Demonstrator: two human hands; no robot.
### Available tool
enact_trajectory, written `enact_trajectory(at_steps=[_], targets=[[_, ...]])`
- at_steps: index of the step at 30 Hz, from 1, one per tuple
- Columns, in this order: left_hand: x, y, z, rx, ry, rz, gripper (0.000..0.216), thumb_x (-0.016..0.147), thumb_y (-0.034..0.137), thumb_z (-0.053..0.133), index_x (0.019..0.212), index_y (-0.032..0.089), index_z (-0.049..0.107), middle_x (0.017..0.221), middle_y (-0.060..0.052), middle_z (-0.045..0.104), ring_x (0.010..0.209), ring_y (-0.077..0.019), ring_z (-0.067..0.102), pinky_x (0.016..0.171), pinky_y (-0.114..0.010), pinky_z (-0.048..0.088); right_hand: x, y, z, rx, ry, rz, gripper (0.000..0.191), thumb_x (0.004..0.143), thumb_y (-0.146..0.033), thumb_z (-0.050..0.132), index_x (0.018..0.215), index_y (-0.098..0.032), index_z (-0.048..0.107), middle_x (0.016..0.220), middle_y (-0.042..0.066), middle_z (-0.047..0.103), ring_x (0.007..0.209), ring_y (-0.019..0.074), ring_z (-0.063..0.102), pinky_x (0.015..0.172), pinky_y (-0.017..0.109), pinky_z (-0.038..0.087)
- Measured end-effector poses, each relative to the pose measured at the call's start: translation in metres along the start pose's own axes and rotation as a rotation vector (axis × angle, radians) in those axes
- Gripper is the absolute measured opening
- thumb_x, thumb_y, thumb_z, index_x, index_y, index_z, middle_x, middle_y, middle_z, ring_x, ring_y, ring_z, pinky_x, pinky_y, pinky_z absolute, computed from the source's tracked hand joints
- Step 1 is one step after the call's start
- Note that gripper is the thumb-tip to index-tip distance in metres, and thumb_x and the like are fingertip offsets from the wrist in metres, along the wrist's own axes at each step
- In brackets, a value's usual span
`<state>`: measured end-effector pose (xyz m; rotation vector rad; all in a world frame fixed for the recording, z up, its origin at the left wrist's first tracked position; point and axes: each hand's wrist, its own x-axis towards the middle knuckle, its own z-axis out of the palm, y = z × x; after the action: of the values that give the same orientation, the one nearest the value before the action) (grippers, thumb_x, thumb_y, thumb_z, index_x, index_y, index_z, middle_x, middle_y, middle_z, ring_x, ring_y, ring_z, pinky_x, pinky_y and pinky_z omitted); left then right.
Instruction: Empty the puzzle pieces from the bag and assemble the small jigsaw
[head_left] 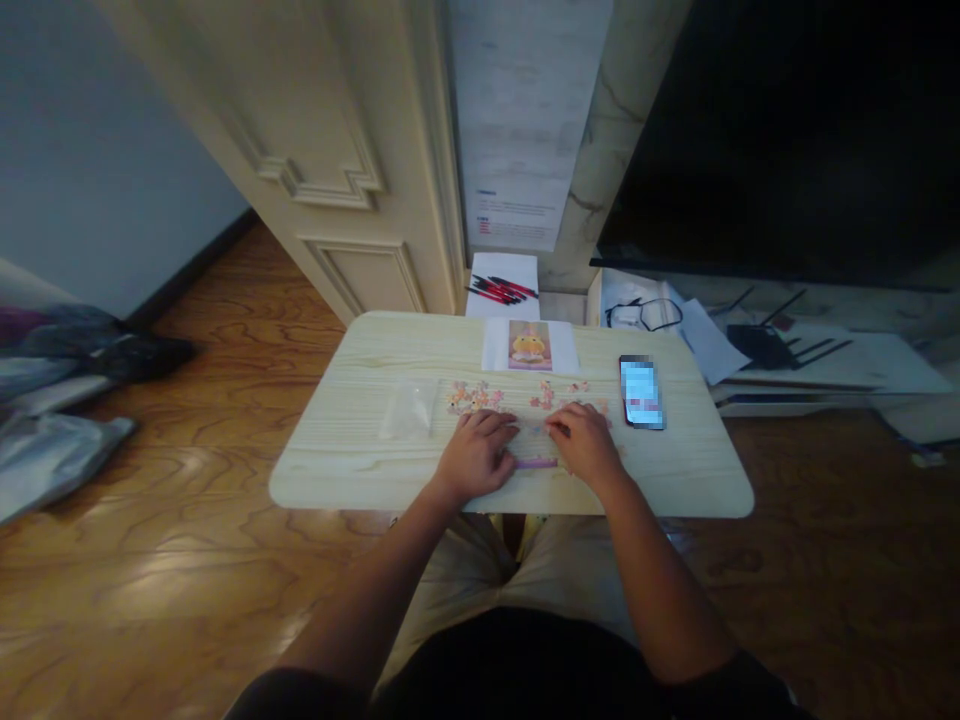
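Note:
My left hand (pixel 477 455) and my right hand (pixel 584 442) rest knuckles-up on a small pale wooden table (pixel 345 455), fingers curled down onto small pink and orange jigsaw pieces (pixel 474 397). Whether the fingertips pinch a piece is hidden. A joined strip of purple pieces (pixel 536 463) lies between the hands. More loose pieces (pixel 546 393) are scattered just beyond the fingers. A reference picture of a yellow duck (pixel 529 345) lies at the table's far edge. A clear plastic bag (pixel 409 408) lies to the left of my left hand.
A phone (pixel 641 391) with a lit screen lies right of my right hand. Red and black pens (pixel 501 290) sit on paper beyond the table. Glasses (pixel 643 313), papers and a black router (pixel 765 345) lie on a low shelf at right. Clothes (pixel 67 380) lie on the floor.

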<state>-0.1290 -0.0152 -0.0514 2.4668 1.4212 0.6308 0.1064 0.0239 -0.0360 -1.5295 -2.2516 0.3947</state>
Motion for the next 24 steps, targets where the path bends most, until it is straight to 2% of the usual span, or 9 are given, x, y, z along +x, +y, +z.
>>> enact_trajectory(at_steps=[4, 9, 13, 24], targets=[[0.001, 0.000, -0.001, 0.003, 0.001, 0.001, 0.043, 0.086, 0.031, 0.060, 0.127, 0.023, 0.070, 0.132, -0.007, 0.069, 0.120, -0.0316, 0.055, 0.105, -0.051, 0.042, -0.016, -0.002, -0.001, 0.022, 0.004, -0.074, 0.023, 0.095, -0.020, 0.063, 0.111, -0.028, 0.078, 0.116, 0.005, 0.073, 0.113, 0.0264, 0.056, 0.103, 0.044, 0.041], [0.002, 0.003, -0.004, 0.000, -0.047, 0.020, 0.052, 0.085, 0.032, 0.062, 0.136, 0.023, 0.066, 0.135, -0.007, 0.069, 0.120, -0.0323, 0.055, 0.103, -0.053, 0.041, -0.019, -0.009, 0.005, 0.033, -0.061, -0.116, 0.037, 0.090, -0.011, 0.060, 0.116, -0.031, 0.077, 0.128, 0.002, 0.072, 0.123, 0.0275, 0.052, 0.107, 0.048, 0.038], [0.001, 0.003, -0.004, -0.003, -0.041, 0.020, 0.052, 0.085, 0.033, 0.062, 0.137, 0.025, 0.066, 0.136, -0.007, 0.069, 0.120, -0.0324, 0.056, 0.103, -0.054, 0.041, -0.020, -0.005, 0.003, 0.033, -0.061, -0.101, 0.036, 0.090, -0.012, 0.060, 0.115, -0.031, 0.078, 0.127, 0.002, 0.073, 0.121, 0.0284, 0.052, 0.108, 0.050, 0.038], [-0.001, 0.000, 0.002, 0.025, 0.025, -0.010, 0.038, 0.087, 0.033, 0.062, 0.122, 0.022, 0.072, 0.124, -0.009, 0.072, 0.114, -0.0301, 0.059, 0.102, -0.051, 0.044, -0.023, 0.004, 0.004, 0.042, -0.025, -0.079, 0.036, 0.089, -0.012, 0.060, 0.112, -0.031, 0.079, 0.125, 0.002, 0.074, 0.121, 0.0292, 0.053, 0.107, 0.051, 0.037]])
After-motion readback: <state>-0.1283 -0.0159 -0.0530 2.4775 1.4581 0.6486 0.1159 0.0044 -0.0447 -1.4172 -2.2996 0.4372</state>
